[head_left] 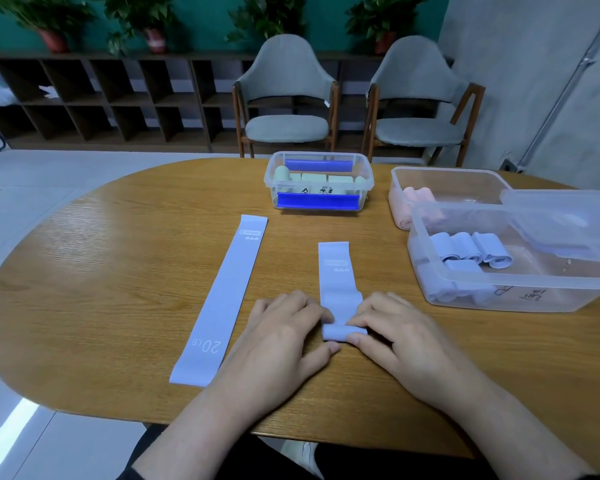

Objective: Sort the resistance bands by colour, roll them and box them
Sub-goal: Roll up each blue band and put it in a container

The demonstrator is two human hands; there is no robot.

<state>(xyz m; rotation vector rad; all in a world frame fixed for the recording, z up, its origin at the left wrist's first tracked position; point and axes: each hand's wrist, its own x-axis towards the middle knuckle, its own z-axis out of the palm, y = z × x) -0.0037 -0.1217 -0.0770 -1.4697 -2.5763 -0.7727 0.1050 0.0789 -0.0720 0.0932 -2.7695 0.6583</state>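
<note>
the pale blue band (337, 271) lies on the counter (118, 258) with its long axis running straight away from the person, its near end a small roll pinched by left hand (284, 327) and right hand (392, 327) alike.

Bare forearms, no sleeves showing; dark trousers (222, 459) at the lap, a white shoe (305, 455) below
</note>
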